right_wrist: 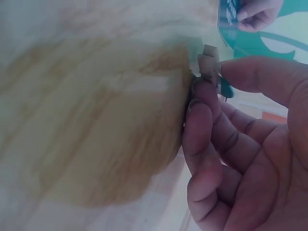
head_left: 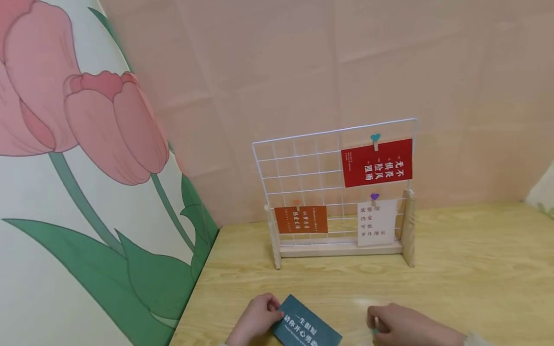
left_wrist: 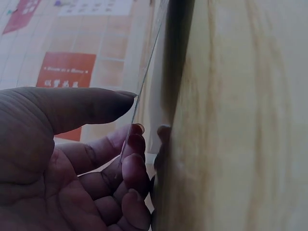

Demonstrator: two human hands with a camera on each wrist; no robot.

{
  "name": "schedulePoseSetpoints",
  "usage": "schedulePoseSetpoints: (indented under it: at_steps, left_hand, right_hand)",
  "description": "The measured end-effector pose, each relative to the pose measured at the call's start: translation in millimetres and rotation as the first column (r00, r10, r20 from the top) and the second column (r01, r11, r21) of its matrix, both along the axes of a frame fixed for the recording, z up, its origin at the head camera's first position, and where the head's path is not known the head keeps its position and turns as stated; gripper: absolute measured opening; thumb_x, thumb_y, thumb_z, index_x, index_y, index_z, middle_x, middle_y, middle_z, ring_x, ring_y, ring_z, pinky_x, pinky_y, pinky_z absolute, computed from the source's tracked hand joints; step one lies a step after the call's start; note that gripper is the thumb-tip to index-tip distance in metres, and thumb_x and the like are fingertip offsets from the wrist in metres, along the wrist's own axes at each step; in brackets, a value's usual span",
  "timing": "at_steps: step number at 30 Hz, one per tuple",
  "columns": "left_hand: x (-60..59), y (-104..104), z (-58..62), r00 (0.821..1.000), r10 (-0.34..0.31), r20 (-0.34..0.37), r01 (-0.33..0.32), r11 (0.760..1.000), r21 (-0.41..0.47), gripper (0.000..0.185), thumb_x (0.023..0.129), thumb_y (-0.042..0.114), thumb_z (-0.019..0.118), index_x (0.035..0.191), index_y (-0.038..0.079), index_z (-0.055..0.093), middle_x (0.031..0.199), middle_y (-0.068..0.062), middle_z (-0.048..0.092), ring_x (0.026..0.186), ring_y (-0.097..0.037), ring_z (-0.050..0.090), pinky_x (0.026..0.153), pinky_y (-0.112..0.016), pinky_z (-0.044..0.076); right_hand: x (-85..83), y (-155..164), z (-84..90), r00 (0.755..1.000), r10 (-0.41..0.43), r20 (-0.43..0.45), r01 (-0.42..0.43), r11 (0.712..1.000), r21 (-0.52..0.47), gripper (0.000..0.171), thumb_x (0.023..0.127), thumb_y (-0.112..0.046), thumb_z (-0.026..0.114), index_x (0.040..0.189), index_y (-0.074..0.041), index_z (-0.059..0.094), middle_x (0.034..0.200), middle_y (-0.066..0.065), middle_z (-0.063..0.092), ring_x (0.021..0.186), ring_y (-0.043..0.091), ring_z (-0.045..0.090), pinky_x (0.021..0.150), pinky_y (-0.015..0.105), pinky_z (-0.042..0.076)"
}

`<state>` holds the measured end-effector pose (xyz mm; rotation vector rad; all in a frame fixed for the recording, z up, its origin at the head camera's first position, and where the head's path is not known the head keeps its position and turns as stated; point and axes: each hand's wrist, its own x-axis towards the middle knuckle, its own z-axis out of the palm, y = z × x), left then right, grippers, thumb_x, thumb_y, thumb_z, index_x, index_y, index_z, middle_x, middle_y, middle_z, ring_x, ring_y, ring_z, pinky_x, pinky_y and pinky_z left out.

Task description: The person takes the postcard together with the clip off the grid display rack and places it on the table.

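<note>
Wooden table [head_left: 454, 269] fills the lower field, bounded by a pink wall at twelve o'clock and a tulip-print panel [head_left: 78, 168] at nine o'clock.

White wire grid stand [head_left: 335, 192] sits upright on wooden feet at about one o'clock from the hands, well apart from them. It carries three cards, each hung from a small clip: a red card [head_left: 376, 162] upper right, an orange card [head_left: 300, 219] lower left, a white card [head_left: 376, 222] lower right. Upper left of the grid is unoccupied.

Teal card [head_left: 305, 327] lies near the table's front edge at six o'clock, one end lifted. Left hand [head_left: 255, 319] pinches that end, thumb [left_wrist: 91, 106] above and fingers curled beneath; the left wrist view shows the card edge-on between them.

Right hand [head_left: 400, 324] rests at five o'clock, just beside the teal card but not touching it. Its thumb and fingertips pinch a small wooden clip [right_wrist: 210, 65] with a teal trim, confirmed in the right wrist view.

Risks, as judged: the clip is held only at the fingertips and could slip or spring away when squeezed. The card is thin and held by one end; it may bend or slide. A heavy push against the grid could tip the stand or unseat the hung cards.
</note>
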<state>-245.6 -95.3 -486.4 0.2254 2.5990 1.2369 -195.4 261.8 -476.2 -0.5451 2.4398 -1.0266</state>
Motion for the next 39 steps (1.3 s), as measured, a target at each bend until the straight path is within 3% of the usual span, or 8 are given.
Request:
schedulePoseSetpoints:
  at_steps: [8,14,19,23,28,31,35,39]
  left_hand:
    - [1.4,4.6,6.2,1.000,-0.001,-0.009,0.001,1.000,-0.025,0.010,0.096,0.013,0.071,0.093,0.006,0.066,0.080,-0.003,0.058,0.073,-0.020,0.054,0.062,-0.032,0.045]
    - [-1.6,15.7,14.8,0.999,0.005,-0.053,-0.007,0.999,-0.038,0.014,0.100,0.022,0.067,0.095,0.010,0.067,0.080,-0.001,0.058,0.073,-0.019,0.054,0.063,-0.033,0.045]
    - [-4.5,33.4,38.3,0.984,-0.027,-0.175,0.023,0.999,-0.029,0.027,0.101,0.030,0.065,0.111,0.005,0.067,0.094,-0.005,0.064,0.085,-0.024,0.060,0.072,-0.042,0.052]
    - [-2.6,50.4,58.6,0.953,-0.031,-0.302,0.018,0.999,-0.047,0.059,0.102,0.041,0.061,0.139,-0.004,0.055,0.136,-0.024,0.058,0.126,-0.041,0.054,0.102,-0.062,0.044]
    - [-1.5,73.5,75.2,0.900,-0.077,-0.430,0.051,0.996,-0.072,0.067,0.104,0.040,0.058,0.148,-0.008,0.045,0.154,-0.029,0.042,0.144,-0.047,0.036,0.114,-0.066,0.029]
    - [-2.8,86.8,82.0,0.880,-0.105,-0.464,0.065,0.993,-0.102,0.068,0.105,0.044,0.054,0.150,-0.006,0.044,0.157,-0.028,0.038,0.146,-0.047,0.032,0.116,-0.066,0.025]
    - [-6.1,101.1,89.8,0.857,-0.121,-0.501,0.028,0.981,-0.189,0.081,0.104,0.059,0.046,0.158,0.000,0.034,0.167,-0.025,0.019,0.153,-0.046,0.012,0.117,-0.071,0.013]
    - [-9.4,113.2,97.6,0.835,-0.160,-0.526,-0.019,0.948,-0.317,0.088,0.101,0.070,0.038,0.166,0.013,0.021,0.171,-0.019,0.002,0.155,-0.041,-0.008,0.114,-0.075,0.001]
  right_hand:
    - [-2.5,5.0,5.6,1.000,-0.008,0.019,0.008,1.000,0.024,0.001,0.099,-0.019,0.068,0.099,-0.019,0.068,0.076,-0.005,0.061,0.065,0.011,0.055,0.058,0.026,0.044]
    - [-9.6,7.7,12.5,0.976,0.031,-0.217,-0.013,0.996,0.083,0.005,0.101,-0.023,0.065,0.101,-0.018,0.066,0.075,-0.013,0.056,0.063,0.003,0.050,0.055,0.028,0.043]
    - [-16.3,2.6,25.1,0.898,-0.002,-0.440,0.071,0.987,0.141,0.035,0.100,-0.031,0.068,0.125,-0.006,0.064,0.098,-0.001,0.067,0.080,0.014,0.063,0.065,0.039,0.054]
    - [-16.8,-5.9,33.8,0.821,-0.075,-0.567,0.182,0.974,0.135,0.058,0.099,-0.041,0.068,0.144,-0.005,0.055,0.130,0.019,0.062,0.112,0.043,0.062,0.087,0.062,0.053]
    - [-20.4,-12.6,40.6,0.683,-0.107,-0.723,0.262,0.959,0.106,0.059,0.097,-0.042,0.071,0.144,-0.008,0.057,0.136,0.023,0.057,0.118,0.049,0.058,0.091,0.066,0.050]
    - [-24.1,-12.0,45.8,0.629,-0.109,-0.770,0.285,0.954,0.097,0.059,0.096,-0.041,0.073,0.143,-0.008,0.058,0.136,0.025,0.057,0.119,0.049,0.056,0.090,0.068,0.050]
    - [-28.8,-8.7,57.7,0.586,-0.116,-0.802,0.336,0.935,0.110,0.063,0.095,-0.047,0.071,0.145,-0.010,0.057,0.145,0.027,0.050,0.131,0.053,0.045,0.093,0.077,0.041]
    - [-35.5,-3.9,73.7,0.569,-0.114,-0.814,0.380,0.915,0.138,0.068,0.096,-0.054,0.066,0.149,-0.014,0.054,0.156,0.026,0.038,0.142,0.056,0.028,0.102,0.081,0.027]
